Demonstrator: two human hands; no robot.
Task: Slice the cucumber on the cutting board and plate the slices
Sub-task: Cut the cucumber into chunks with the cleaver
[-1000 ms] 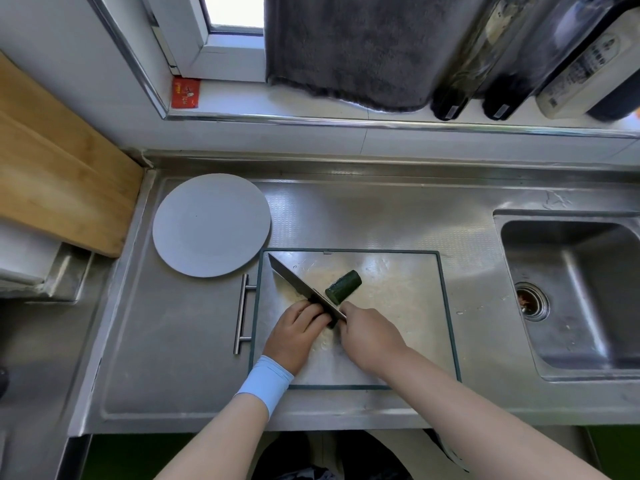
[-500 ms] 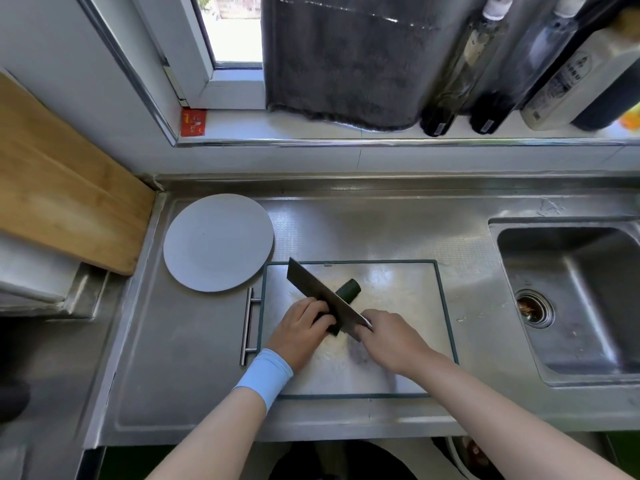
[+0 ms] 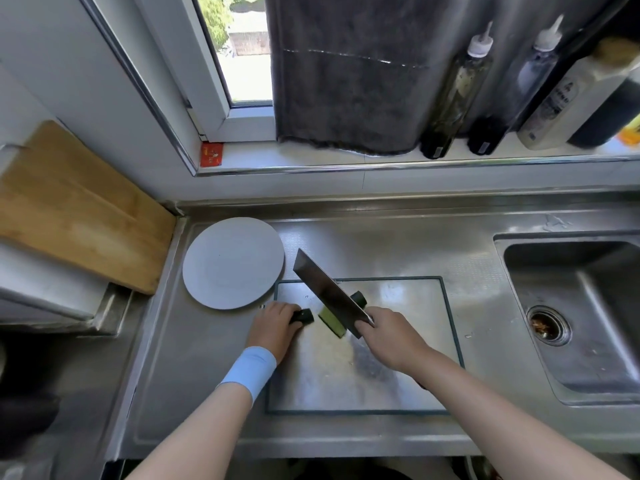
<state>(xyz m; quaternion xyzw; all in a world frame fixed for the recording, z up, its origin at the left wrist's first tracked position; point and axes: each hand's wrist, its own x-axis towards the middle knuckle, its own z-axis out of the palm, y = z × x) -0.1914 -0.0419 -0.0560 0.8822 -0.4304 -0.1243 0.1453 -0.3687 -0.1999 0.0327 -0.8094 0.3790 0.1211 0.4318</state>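
The left hand has its fingers curled over one dark cucumber piece at the left edge of the cutting board. The right hand has its fingers clamped round the handle of the one cleaver, its blade tilted up toward the desk's back left. A second cucumber piece, pale cut face showing, lies just under the blade, apart from the first; the one plate sits near the desk's back left corner, just beside the board, which lies near the front edge.
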